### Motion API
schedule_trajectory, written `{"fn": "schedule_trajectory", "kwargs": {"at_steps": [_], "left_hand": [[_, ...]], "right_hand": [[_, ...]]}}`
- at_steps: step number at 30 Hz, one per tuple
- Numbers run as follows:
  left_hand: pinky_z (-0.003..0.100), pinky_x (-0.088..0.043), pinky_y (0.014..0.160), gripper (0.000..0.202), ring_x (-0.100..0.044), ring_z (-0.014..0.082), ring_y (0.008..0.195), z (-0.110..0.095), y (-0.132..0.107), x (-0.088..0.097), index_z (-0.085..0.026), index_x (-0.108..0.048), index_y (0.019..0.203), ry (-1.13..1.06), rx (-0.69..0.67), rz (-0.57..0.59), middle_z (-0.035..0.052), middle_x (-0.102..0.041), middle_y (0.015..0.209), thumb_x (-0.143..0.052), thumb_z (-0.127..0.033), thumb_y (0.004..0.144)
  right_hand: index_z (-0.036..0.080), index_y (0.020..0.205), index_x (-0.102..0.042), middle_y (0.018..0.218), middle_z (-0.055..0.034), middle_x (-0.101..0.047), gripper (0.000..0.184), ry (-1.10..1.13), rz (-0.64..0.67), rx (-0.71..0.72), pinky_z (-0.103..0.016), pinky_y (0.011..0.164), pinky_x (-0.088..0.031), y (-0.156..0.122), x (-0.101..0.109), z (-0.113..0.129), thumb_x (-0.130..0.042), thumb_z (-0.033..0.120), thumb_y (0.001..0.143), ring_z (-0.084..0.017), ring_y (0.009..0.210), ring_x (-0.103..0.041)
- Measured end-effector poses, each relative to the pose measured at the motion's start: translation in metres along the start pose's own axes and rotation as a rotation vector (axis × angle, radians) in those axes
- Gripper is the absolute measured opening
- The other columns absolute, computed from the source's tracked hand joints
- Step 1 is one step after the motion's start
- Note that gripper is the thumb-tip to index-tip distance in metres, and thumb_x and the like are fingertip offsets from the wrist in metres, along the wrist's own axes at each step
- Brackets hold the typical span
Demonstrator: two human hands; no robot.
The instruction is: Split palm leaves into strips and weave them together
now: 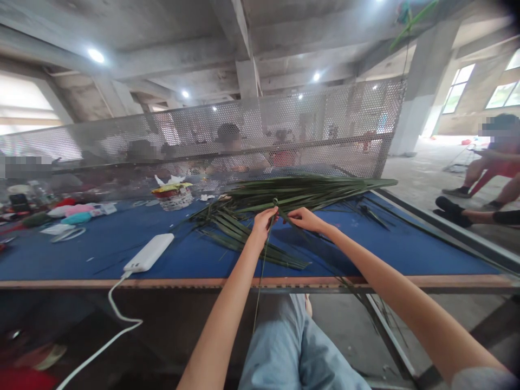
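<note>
Above the blue tabletop, my left hand (266, 219) pinches a green palm leaf strip (276, 202) that is bent into a small loop or knot at its top. Close on its right, my right hand (305, 219) has its fingers closed on a strand of the same leaf, which trails down past the table edge. A thin strand hangs from my left hand toward my lap. Behind both hands lies a large pile of long green palm leaves (325, 187). A shorter bundle of leaves (239, 238) spreads beneath and left of my hands.
A white power bank (150, 253) with a cable lies left on the blue table (195, 268). Farther back stand a patterned tub (174, 197) and colourful yarn-like bundles (77, 218). A perforated metal screen (260, 130) closes the rear; people sit beyond it and at right.
</note>
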State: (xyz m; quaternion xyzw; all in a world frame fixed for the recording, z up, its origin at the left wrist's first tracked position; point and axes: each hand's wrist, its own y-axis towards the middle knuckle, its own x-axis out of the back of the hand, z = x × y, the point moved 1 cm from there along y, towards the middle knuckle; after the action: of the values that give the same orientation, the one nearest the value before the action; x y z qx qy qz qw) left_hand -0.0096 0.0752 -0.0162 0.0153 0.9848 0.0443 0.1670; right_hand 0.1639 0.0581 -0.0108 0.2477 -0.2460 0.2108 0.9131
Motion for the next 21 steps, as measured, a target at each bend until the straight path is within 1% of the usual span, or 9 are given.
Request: {"fn": "schedule_trajectory", "kwargs": {"at_steps": [4,6,10,13,15,17,18,20,21], "left_hand": [[0.023,-0.048,0.059,0.025,-0.058,0.0102,0.056,0.000,0.003,0.003,-0.014,-0.068,0.066,-0.039,0.029,-0.071,0.0012,-0.064,0.061,-0.083,-0.030,0.056],[0.023,-0.047,0.059,0.023,-0.057,0.0094,0.056,0.000,0.003,0.003,-0.014,-0.068,0.066,-0.043,0.032,-0.069,0.0005,-0.064,0.061,-0.083,-0.029,0.057],[0.023,-0.045,0.058,0.026,-0.055,0.0086,0.053,0.001,0.001,-0.002,-0.014,-0.069,0.067,-0.018,-0.005,0.052,-0.0002,-0.063,0.061,-0.084,-0.030,0.055],[0.024,-0.045,0.061,0.028,-0.056,0.0101,0.055,0.001,-0.003,-0.006,-0.013,-0.070,0.068,0.009,-0.025,0.154,0.0010,-0.064,0.062,-0.084,-0.031,0.053],[0.025,-0.045,0.063,0.027,-0.056,0.0109,0.057,0.001,-0.005,-0.007,-0.013,-0.071,0.070,0.036,-0.015,0.173,0.0015,-0.065,0.063,-0.083,-0.029,0.053],[0.026,-0.045,0.064,0.025,-0.056,0.0112,0.058,0.000,-0.006,-0.007,-0.013,-0.072,0.071,0.056,-0.005,0.154,0.0019,-0.066,0.064,-0.083,-0.027,0.053],[0.026,-0.045,0.063,0.025,-0.056,0.0112,0.057,0.000,-0.007,-0.007,-0.013,-0.073,0.071,0.059,-0.002,0.133,0.0021,-0.066,0.064,-0.083,-0.027,0.053],[0.026,-0.044,0.062,0.024,-0.056,0.0110,0.056,0.000,-0.007,-0.007,-0.013,-0.073,0.070,0.051,-0.001,0.093,0.0025,-0.067,0.065,-0.083,-0.025,0.052],[0.026,-0.044,0.061,0.024,-0.055,0.0107,0.056,0.000,-0.007,-0.006,-0.013,-0.073,0.070,0.048,-0.003,0.081,0.0026,-0.067,0.065,-0.083,-0.025,0.052]], "right_hand": [[0.013,0.079,-0.070,0.051,0.0018,-0.059,0.036,0.140,0.216,-0.203,-0.022,0.049,-0.037,-0.002,0.000,-0.001,-0.061,0.047,0.073,-0.011,0.047,-0.050],[0.013,0.074,-0.068,0.054,0.0001,-0.061,0.036,0.178,0.252,-0.233,-0.022,0.051,-0.039,-0.002,0.000,-0.001,-0.065,0.049,0.070,-0.011,0.049,-0.053],[0.014,0.074,-0.065,0.064,-0.0017,-0.065,0.038,0.225,0.128,-0.119,-0.023,0.056,-0.043,0.000,-0.004,0.001,-0.062,0.052,0.074,-0.012,0.057,-0.056],[0.016,0.071,-0.059,0.061,-0.0008,-0.062,0.035,0.198,-0.021,-0.045,-0.023,0.056,-0.043,0.002,-0.009,0.001,-0.053,0.049,0.081,-0.012,0.057,-0.055],[0.017,0.073,-0.056,0.059,0.0003,-0.059,0.029,0.163,-0.086,-0.024,-0.023,0.053,-0.042,0.002,-0.011,-0.001,-0.050,0.044,0.083,-0.012,0.054,-0.053],[0.017,0.086,-0.056,0.059,0.0019,-0.057,0.022,0.160,-0.131,-0.013,-0.022,0.052,-0.041,0.002,-0.013,-0.003,-0.050,0.037,0.082,-0.012,0.053,-0.051],[0.017,0.097,-0.056,0.060,0.0027,-0.057,0.024,0.167,-0.147,-0.004,-0.022,0.051,-0.040,0.001,-0.013,-0.004,-0.051,0.034,0.082,-0.012,0.053,-0.051],[0.017,0.120,-0.048,0.060,0.0045,-0.056,0.041,0.172,-0.176,0.023,-0.021,0.051,-0.039,0.001,-0.013,-0.004,-0.051,0.030,0.081,-0.011,0.052,-0.050],[0.017,0.126,-0.045,0.060,0.0050,-0.055,0.047,0.159,-0.185,0.041,-0.021,0.051,-0.038,0.000,-0.013,-0.004,-0.050,0.028,0.081,-0.011,0.052,-0.048]]}}
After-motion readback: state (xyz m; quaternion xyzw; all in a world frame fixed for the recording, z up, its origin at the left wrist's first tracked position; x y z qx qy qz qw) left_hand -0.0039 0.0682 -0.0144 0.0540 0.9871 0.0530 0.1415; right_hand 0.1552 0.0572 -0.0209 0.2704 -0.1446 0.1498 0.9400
